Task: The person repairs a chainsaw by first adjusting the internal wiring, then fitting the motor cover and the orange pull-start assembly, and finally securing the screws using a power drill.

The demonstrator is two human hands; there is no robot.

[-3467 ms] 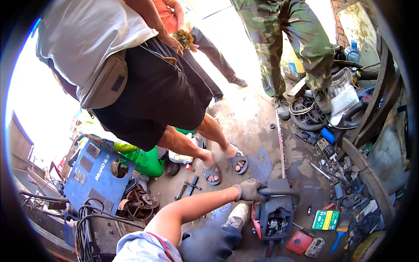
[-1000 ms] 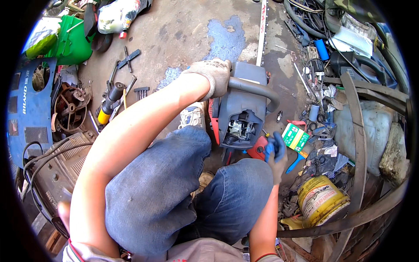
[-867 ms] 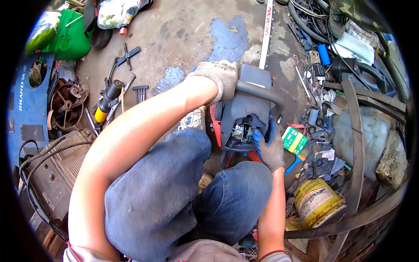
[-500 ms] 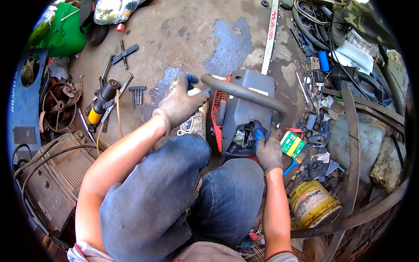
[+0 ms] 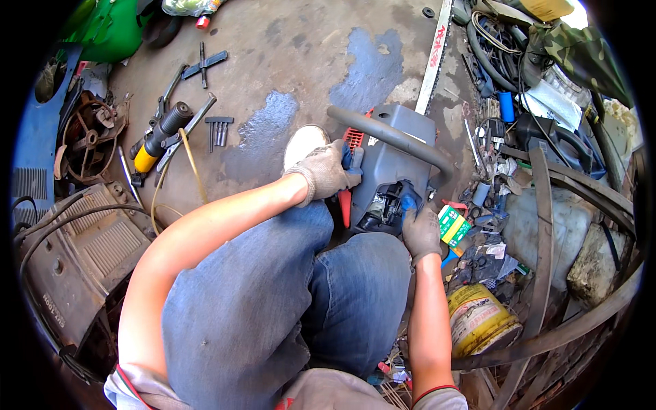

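A grey and red chainsaw [image 5: 386, 167] lies on the floor before my knees, with its guide bar [image 5: 434, 58] pointing away. Its dark front handle [image 5: 389, 139] arches over the body. At the near end an opening shows the carburetor area [image 5: 385, 207]. My left hand [image 5: 326, 171], in a grey glove with blue fingertips, is closed around the starter handle [image 5: 356, 160] on the saw's left side. My gloved right hand [image 5: 421, 229] grips the saw's near right end, its blue fingertip reaching into the opening. Its other fingers are partly hidden.
Left lie a yellow-black tool [image 5: 158, 142], a hex key set [image 5: 219, 130], a black cross-shaped tool [image 5: 203, 65] and a dirty metal casing [image 5: 89, 249]. Right are a green-yellow box [image 5: 453, 225], a yellow tin [image 5: 482, 319], curved strips [image 5: 543, 232] and heaped parts. My shoe [image 5: 304, 145] stands left of the saw.
My left hand has moved right and down from open air above my shoe and closed on the starter handle. My right hand stays at the saw's near end. The view has shifted slightly.
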